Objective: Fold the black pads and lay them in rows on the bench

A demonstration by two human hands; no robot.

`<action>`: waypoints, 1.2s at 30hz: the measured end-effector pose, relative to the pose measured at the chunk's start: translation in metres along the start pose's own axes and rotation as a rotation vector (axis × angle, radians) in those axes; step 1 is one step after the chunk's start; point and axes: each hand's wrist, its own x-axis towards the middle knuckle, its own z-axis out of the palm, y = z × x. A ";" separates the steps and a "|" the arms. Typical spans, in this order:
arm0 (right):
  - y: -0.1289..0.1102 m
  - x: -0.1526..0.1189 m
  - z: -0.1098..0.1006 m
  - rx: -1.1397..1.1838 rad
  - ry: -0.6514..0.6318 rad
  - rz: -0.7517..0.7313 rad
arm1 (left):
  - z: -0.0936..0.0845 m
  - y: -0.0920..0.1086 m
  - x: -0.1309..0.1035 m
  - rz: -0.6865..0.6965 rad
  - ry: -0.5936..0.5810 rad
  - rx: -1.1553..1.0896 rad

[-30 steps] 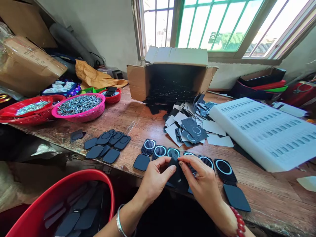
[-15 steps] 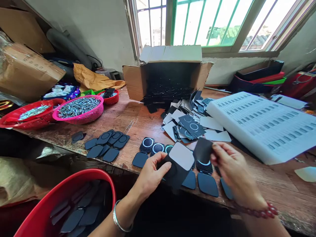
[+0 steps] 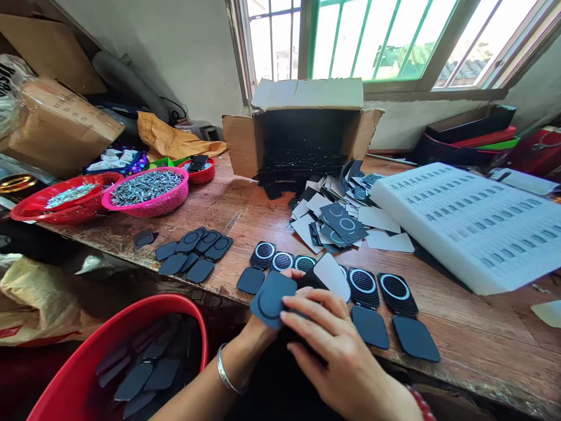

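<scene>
In front of me, my left hand (image 3: 258,328) holds a black rounded-square pad (image 3: 274,298) with a ring mark, its fingers mostly hidden behind the pieces. My right hand (image 3: 333,339) reaches across it, its fingers pressed on the pad's right edge. Behind the knuckles a pale-faced rounded square (image 3: 333,277) with a black part sticks up; how it joins the pad is hidden. Just beyond the hands stands a row of hinged black cases, among them an open case (image 3: 371,327) with a white ring and another open case (image 3: 414,336) to its right.
Flat black pads (image 3: 200,270) lie left of the row. Loose grey and black sheets (image 3: 344,222) spill from a cardboard box (image 3: 239,146). A white foam block (image 3: 464,234) stands right. Pink (image 3: 182,197) and red baskets hold metal parts. A red tub (image 3: 199,318) sits below the table edge.
My right hand has moved left over my left hand, onto the ringed pad. The dark sheet it held is no longer visible in it. The pale square has tilted, and the rightmost cases are uncovered.
</scene>
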 end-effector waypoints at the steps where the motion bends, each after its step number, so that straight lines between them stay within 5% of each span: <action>1: 0.007 0.000 -0.004 -0.017 -0.005 0.039 | -0.003 0.000 -0.002 0.010 0.005 0.014; 6: 0.037 0.004 -0.015 -0.177 0.130 0.121 | -0.005 0.007 -0.010 0.031 -0.073 0.075; 14: 0.035 0.003 -0.020 -0.133 0.033 0.157 | -0.003 0.017 -0.014 0.085 -0.212 0.083; 20: 0.025 -0.039 -0.027 -0.368 0.100 -0.028 | 0.023 0.026 -0.019 -0.100 -0.313 -0.089; 24: 0.005 -0.069 -0.062 -0.341 0.132 0.034 | 0.040 0.026 -0.009 -0.197 -0.347 -0.141; 26: -0.009 -0.078 -0.093 -0.354 0.284 0.210 | 0.044 0.031 -0.001 -0.108 -0.232 -0.007; 29: -0.024 -0.090 -0.142 -0.475 0.833 0.517 | 0.058 0.042 0.005 0.024 -0.193 0.204; 31: -0.028 -0.101 -0.167 -0.482 1.193 0.651 | 0.081 0.043 -0.003 0.032 -0.359 0.312; 32: -0.028 -0.109 -0.176 -0.463 1.272 0.702 | 0.096 0.041 -0.011 0.020 -0.483 0.352; 36: -0.033 -0.137 -0.188 -0.382 1.054 0.840 | 0.171 0.019 -0.057 -0.035 -1.004 0.275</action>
